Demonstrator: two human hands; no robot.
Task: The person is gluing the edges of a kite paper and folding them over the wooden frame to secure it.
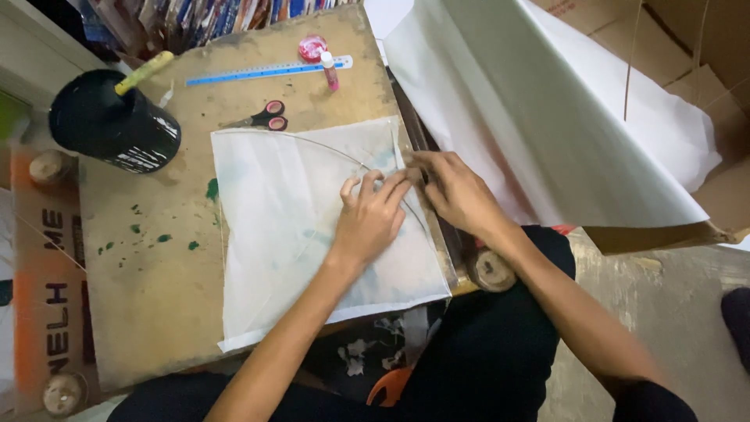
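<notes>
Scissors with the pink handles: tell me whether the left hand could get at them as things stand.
Probably yes. The scissors lie in the open on the wooden board, just beyond the white paper sheet that the left hand presses, and nothing stands between them. The hand would have to let go of the sheet first.

A low table sits in front of the person's legs. A sheet of paper lies flat on the near right part of it. Both hands rest on the paper's right side, the left hand just beside the right hand. Behind the paper lie scissors, and farther back a ruler with a small bottle at its right end. A pot stands at the far left with what may be a brush handle in it. More big sheets lie to the right of the table.
</notes>
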